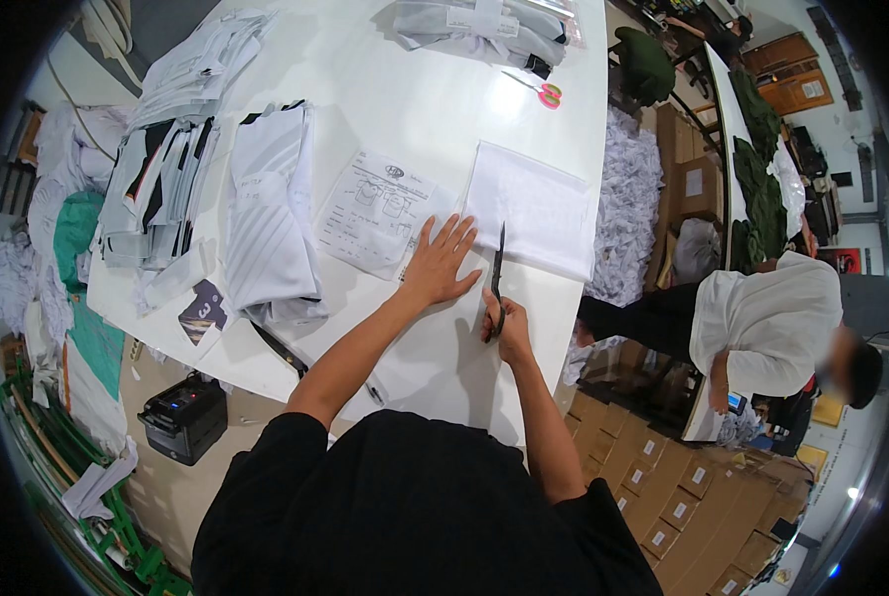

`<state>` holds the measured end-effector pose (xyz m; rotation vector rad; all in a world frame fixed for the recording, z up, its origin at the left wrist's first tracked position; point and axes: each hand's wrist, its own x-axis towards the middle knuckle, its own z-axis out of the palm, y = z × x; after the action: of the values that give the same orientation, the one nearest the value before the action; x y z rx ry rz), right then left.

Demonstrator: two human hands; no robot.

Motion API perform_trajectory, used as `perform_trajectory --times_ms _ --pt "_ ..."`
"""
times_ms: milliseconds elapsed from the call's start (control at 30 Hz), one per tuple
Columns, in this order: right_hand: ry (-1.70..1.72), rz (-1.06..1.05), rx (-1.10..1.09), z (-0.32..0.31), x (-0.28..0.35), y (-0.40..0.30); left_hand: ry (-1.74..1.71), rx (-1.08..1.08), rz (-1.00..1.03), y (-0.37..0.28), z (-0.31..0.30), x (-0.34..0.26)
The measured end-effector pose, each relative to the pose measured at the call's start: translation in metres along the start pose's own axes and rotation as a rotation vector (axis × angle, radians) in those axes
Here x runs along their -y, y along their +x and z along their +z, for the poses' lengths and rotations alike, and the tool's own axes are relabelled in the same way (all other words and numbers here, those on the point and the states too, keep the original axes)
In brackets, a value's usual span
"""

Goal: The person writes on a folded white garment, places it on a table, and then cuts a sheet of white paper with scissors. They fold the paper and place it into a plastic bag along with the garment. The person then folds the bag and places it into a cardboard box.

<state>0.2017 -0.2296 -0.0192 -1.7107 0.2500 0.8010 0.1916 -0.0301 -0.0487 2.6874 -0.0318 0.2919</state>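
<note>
Black-handled scissors (497, 283) are gripped in my right hand (510, 324), their blades pointing away from me. The blade tips lie over the near part of a folded white cloth (534, 201); whether they touch it I cannot tell. My left hand (441, 261) rests palm down with fingers spread, at the lower right corner of a paper sheet (370, 205) with garment sketches and writing. Its fingertips reach close to the cloth's left edge. A bundle of white fabric pieces (269, 208) lies farther left.
On the white table (407, 82) are stacked cut pieces (161, 186), pink-green scissors (541, 91), a packed bundle (482, 30), black shears (277, 346) and a pen (374, 393). Another person (772, 328) stands right, holding a phone. A black machine (184, 417) sits on the floor.
</note>
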Motion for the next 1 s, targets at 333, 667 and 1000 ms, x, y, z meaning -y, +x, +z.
perform_trajectory --times_ms 333,667,1000 --pt "0.069 0.065 0.122 0.003 0.033 0.006 -0.008 -0.009 0.007 -0.001 0.001 0.002" --pt "-0.008 0.01 0.019 0.015 0.034 0.018 -0.017 -0.016 0.005 -0.003 0.0 0.003" --pt "0.06 0.008 0.103 0.009 0.042 0.026 -0.012 -0.012 0.001 -0.003 0.002 0.003"
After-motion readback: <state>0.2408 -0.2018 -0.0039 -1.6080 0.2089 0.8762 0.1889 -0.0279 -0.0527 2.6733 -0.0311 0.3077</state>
